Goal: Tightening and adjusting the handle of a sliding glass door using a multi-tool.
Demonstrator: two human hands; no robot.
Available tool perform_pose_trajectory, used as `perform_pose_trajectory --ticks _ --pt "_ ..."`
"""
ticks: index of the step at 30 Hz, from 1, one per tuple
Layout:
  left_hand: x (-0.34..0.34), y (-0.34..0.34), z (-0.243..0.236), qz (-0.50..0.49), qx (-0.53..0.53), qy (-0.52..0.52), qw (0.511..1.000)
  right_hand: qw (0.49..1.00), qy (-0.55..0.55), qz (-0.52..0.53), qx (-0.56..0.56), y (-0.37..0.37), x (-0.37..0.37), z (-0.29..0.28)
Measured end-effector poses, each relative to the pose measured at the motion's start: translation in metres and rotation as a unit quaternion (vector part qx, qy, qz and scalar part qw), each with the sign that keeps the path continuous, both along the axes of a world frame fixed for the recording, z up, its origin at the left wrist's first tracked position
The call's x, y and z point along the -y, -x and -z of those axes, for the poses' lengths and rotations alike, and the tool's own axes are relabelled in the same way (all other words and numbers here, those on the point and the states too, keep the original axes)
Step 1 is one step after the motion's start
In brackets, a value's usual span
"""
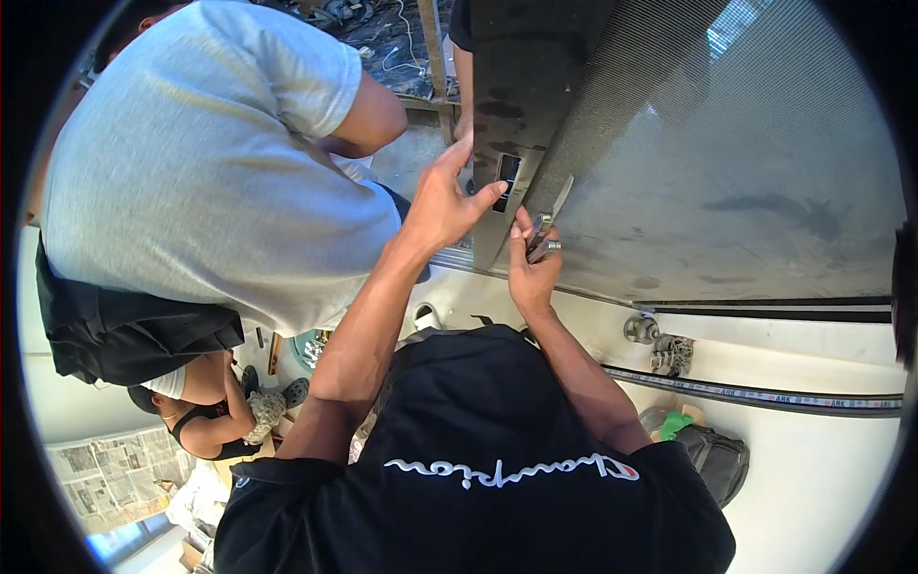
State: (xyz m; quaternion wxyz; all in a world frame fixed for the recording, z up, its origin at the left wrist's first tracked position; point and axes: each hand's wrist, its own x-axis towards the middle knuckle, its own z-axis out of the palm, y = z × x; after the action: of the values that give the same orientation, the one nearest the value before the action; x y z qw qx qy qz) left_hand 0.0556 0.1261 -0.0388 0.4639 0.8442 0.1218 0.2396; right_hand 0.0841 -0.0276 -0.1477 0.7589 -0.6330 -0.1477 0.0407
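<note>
A tall dark door panel (502, 105) with a mesh screen stands in front of me. A rectangular cutout (510, 172) opens in its flat stile. My left hand (442, 206) grips the stile's left edge, the thumb on the front face beside the cutout and the fingers partly hidden at the edge. Just right of and below the cutout, my right hand (535, 273) is closed around a shiny metal tool (545, 222). A pointed, blade-like part and two rounded ends stick out of the fingers; its exact kind is unclear.
Close on my left, a person in a grey T-shirt (191, 163) bends over. Another person (215, 421) crouches at the lower left. A black bag (712, 464) and a dark curved strip (765, 394) lie on the right-hand floor. Near the door's foot are metal rolls (669, 354).
</note>
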Motion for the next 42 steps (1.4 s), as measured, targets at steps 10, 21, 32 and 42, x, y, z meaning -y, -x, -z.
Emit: perform_pose_trajectory --ticks 10,21,32,42 --pt "-0.018 0.001 -0.006 0.048 0.052 0.05 0.996 0.998 0.045 -0.031 0.031 0.009 0.01 0.009" --pt "-0.024 0.006 0.014 0.036 0.044 0.083 0.995 0.916 0.372 -0.152 0.001 0.038 0.065 -0.018" --pt "-0.034 -0.008 0.007 0.057 0.169 0.317 0.932 0.9 0.341 -0.27 -0.017 0.037 0.093 -0.029" --pt "-0.025 -0.063 0.036 -0.004 0.154 0.271 0.95 0.937 0.327 -0.104 0.072 0.089 0.044 -0.017"
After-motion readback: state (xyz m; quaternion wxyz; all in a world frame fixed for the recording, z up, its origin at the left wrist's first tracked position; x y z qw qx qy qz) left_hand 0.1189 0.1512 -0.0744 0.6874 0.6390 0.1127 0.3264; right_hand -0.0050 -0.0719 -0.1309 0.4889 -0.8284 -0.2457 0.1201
